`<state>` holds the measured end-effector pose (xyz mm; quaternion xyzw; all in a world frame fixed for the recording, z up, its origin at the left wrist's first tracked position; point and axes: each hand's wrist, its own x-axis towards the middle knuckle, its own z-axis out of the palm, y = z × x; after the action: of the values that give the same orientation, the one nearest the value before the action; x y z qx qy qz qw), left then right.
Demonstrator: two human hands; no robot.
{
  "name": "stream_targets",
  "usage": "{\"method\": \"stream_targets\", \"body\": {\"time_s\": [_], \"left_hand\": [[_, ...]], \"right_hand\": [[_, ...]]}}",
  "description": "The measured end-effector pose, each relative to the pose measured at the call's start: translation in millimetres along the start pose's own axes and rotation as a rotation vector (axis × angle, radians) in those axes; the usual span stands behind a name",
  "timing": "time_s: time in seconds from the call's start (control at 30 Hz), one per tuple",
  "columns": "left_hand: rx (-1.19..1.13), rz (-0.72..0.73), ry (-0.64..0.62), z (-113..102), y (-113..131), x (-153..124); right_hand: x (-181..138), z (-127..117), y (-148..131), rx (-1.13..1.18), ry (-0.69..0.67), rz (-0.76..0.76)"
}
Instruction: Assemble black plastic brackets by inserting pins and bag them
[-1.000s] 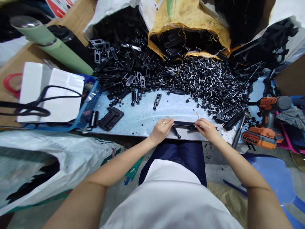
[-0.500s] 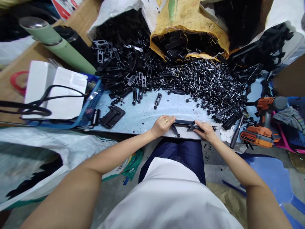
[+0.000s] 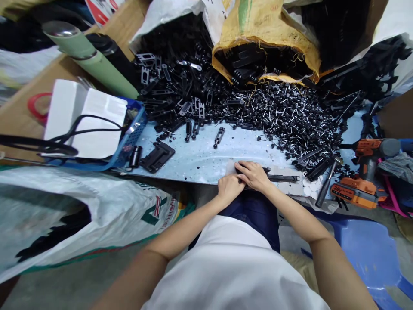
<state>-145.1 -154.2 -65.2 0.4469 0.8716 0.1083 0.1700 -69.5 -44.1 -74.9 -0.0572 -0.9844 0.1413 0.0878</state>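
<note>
My left hand point(image 3: 229, 188) and my right hand point(image 3: 254, 175) meet at the near edge of the pale blue work board point(image 3: 200, 155). Both are curled over a long black plastic bar point(image 3: 282, 177) whose free end sticks out to the right of my right hand. The fingers of each hand are closed on the bar's left part, which they hide. Just beyond them lies a big heap of small black pins with white stems point(image 3: 290, 116).
A yellow sack point(image 3: 267, 38) of black parts gapes at the back. A blue basket point(image 3: 129, 137) with a white box sits left, a green bottle point(image 3: 93, 64) behind it. A hammer point(image 3: 325, 187) and orange drill point(image 3: 368, 148) lie right. A white bag point(image 3: 80, 211) lies on the floor at left.
My hands, earlier spread apart at the two ends of the black bar, have come together at its left part. My left hand dropped toward the board's edge; the right slid left.
</note>
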Motion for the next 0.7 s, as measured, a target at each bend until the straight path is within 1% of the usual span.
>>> {"method": "stream_targets", "body": {"time_s": [0.07, 0.13, 0.17, 0.23, 0.3, 0.37, 0.4, 0.43, 0.47, 0.5, 0.57, 0.7], "left_hand": [[0.004, 0.018, -0.021, -2.4, -1.3, 2.2], [0.026, 0.052, -0.023, -5.4, -5.4, 2.6], [0.043, 0.069, -0.016, -7.0, -7.3, 2.3], [0.067, 0.122, 0.038, -10.4, -8.8, 2.4], [0.067, 0.246, 0.130, -13.5, -5.7, 6.5], [0.059, 0.444, 0.187, -15.2, 2.3, 15.7], [0.062, 0.543, 0.171, -15.1, 7.5, 21.6], [0.071, 0.623, 0.125, -14.3, 12.8, 27.9], [0.083, 0.679, 0.063, -12.9, 17.8, 33.8], [0.094, 0.704, 0.002, -11.0, 22.1, 38.9], [0.103, 0.691, -0.072, -6.8, 27.1, 45.6], [0.086, 0.662, -0.058, -2.0, 26.3, 47.1]], "right_hand": [[2.2, 2.3, -1.6, 0.014, -0.024, 0.066], [1.1, 2.6, -3.9, 0.015, -0.013, 0.116], [-1.0, 1.9, -5.1, 0.013, 0.003, 0.123], [-10.2, -1.7, -6.0, 0.009, 0.057, 0.086], [-27.3, -7.9, -2.4, -0.003, 0.149, 0.027], [-49.6, -14.8, 6.7, -0.040, 0.272, 0.045], [-60.7, -17.7, 12.9, -0.064, 0.320, 0.077], [-70.6, -19.7, 19.7, -0.086, 0.346, 0.106], [-78.8, -20.7, 26.8, -0.100, 0.344, 0.122], [-85.0, -20.7, 33.9, -0.106, 0.317, 0.121], [-91.4, -18.5, 47.3, -0.099, 0.235, 0.087], [-88.8, -14.8, 68.1, -0.086, 0.126, -0.021]]}}
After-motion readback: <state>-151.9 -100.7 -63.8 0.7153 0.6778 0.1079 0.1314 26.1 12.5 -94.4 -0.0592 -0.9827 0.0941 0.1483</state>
